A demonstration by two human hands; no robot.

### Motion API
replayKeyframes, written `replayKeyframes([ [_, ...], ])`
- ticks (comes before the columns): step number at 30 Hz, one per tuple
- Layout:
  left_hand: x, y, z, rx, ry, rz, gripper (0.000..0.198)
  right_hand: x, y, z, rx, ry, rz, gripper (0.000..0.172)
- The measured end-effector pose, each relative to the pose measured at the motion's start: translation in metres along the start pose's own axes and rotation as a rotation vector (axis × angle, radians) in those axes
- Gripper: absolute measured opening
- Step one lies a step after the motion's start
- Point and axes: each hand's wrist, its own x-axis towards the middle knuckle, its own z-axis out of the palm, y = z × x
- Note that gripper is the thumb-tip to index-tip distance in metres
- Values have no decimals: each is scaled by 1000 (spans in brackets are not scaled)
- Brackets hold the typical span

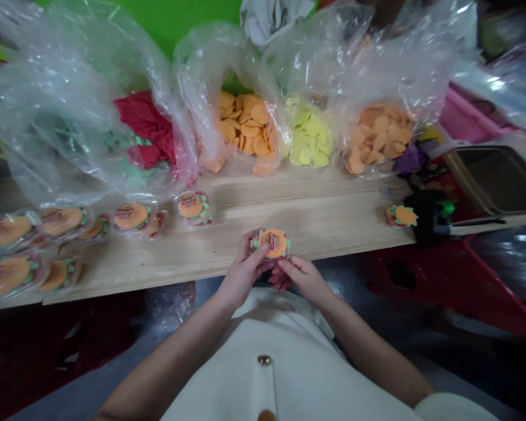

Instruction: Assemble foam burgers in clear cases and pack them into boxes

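Note:
Both my hands hold one small round packet (272, 242) with an orange disc, green leaves and a printed label, wrapped in clear film, just above the near edge of the wooden board (315, 225). My left hand (244, 270) pinches its left side. My right hand (298, 276) pinches its lower right side. Several finished packets (131, 216) lie in rows on the board's left part, the nearest one (194, 207) a short way up and left of my hands.
Clear plastic bags stand along the back: red and green pieces (146, 131), orange discs (245, 130), yellow discs (310, 140), orange discs (379, 137). A lone unwrapped orange piece (402, 216) lies right, beside a black tool (429, 217) and a metal tray (497, 178).

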Motion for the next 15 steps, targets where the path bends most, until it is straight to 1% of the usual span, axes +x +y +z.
replayKeyframes([
  [2, 4, -1, 10, -18, -46, 15, 48, 2, 6, 3, 87, 57, -80, 40],
  [4, 8, -5, 19, -46, -101, 1, 53, 5, 11, 7, 144, 68, -149, 39],
  [6, 16, -9, 29, -60, -103, 12, 58, 9, 14, 5, 170, 57, -200, 38],
  [7, 21, -11, 33, -61, -85, 25, 59, 10, 12, -1, 148, 29, -211, 38],
  [8, 26, -13, 37, -68, -62, 35, 58, 9, 9, -12, 82, -4, -221, 38],
  [9, 32, -14, 41, -85, -46, 32, 54, 8, 2, -29, -31, -6, -238, 37],
  [10, 39, -15, 43, -113, -39, 14, 49, 4, -6, -54, -174, 64, -271, 35],
  [11, 45, -14, 45, -149, -36, -22, 43, -3, -17, -84, -327, 221, -314, 32],
  [12, 52, -13, 47, -187, -31, -61, 37, -13, -30, -121, -471, 473, -370, 29],
  [13, 59, -10, 48, -218, -24, -92, 33, -26, -43, -160, -534, 831, -418, 26],
  [14, 66, -8, 50, -238, -17, -114, 29, -42, -57, -200, -530, 1192, -433, 25],
  [15, 71, -5, 53, -247, -10, -126, 27, -58, -69, -237, -468, 1429, -405, 24],
])
